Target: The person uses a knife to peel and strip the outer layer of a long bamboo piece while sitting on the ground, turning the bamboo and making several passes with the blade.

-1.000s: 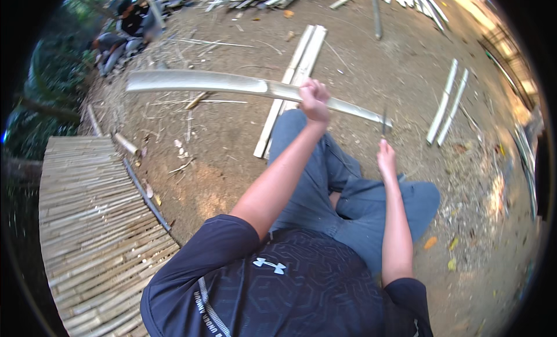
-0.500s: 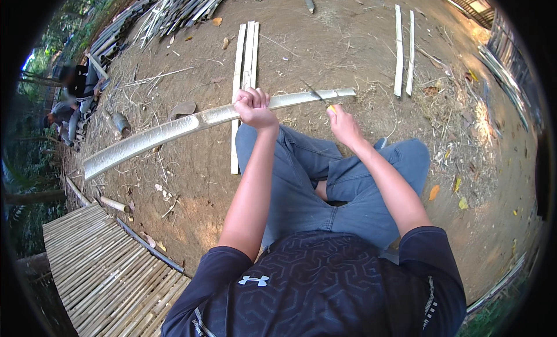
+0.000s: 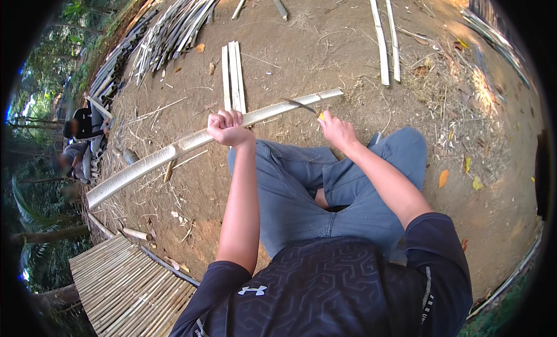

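A long split bamboo strip [image 3: 136, 173], pale inner face up, slants across in front of me from lower left to upper right. My left hand [image 3: 228, 127] is closed around it near its middle, above my left knee. In my right hand [image 3: 336, 131] is a knife [image 3: 301, 106] with a yellow handle and a dark, slightly curved blade. The blade lies over the strip's right part, its tip pointing left; whether it cuts into the bamboo I cannot tell. Both forearms reach up over my crossed legs.
Beyond the strip lie several flat bamboo slats [image 3: 234, 76], with two more slats [image 3: 380, 41] at far right. Piled bamboo [image 3: 174, 24] is at far left. A slatted bamboo platform [image 3: 127, 285] stands at lower left. Two people [image 3: 81, 140] sit at the left edge.
The view has shifted a little. The bamboo strip's left end sits lower and its tilt is steeper. The knife blade has moved left along the strip and now lies flatter.
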Tool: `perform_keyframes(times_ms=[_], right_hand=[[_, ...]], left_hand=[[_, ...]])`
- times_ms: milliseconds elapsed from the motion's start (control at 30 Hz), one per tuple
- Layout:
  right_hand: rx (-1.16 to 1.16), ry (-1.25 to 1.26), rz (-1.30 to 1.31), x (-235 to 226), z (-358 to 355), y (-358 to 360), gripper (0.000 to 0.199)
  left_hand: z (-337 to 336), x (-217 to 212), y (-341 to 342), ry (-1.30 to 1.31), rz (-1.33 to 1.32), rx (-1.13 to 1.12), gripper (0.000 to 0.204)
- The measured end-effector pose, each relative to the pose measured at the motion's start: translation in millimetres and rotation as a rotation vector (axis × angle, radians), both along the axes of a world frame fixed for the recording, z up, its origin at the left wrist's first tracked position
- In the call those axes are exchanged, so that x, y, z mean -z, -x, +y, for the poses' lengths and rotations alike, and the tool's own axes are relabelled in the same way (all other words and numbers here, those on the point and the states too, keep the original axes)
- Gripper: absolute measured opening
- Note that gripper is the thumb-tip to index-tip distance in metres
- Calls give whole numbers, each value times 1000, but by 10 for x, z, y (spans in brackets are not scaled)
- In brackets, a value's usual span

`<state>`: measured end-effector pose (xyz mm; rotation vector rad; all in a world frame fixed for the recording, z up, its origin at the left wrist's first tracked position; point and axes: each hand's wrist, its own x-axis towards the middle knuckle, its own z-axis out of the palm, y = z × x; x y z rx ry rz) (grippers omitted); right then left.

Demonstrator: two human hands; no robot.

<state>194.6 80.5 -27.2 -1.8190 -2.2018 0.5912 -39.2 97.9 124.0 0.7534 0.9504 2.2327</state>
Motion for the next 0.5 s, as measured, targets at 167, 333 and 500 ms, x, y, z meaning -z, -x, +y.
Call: perform_keyframes(times_ms=[167,333,500], right_hand=[[263,105,69,245,154,-119,33],[173,49,35,277,117,-113,38],[134,-57,27,210,174,-85,40]], left_hand=[[111,-16,-131,4,-23,1,22],[47,-40,-212,-2,22,8,23],[120,-71,-175,-24,21,26,23]])
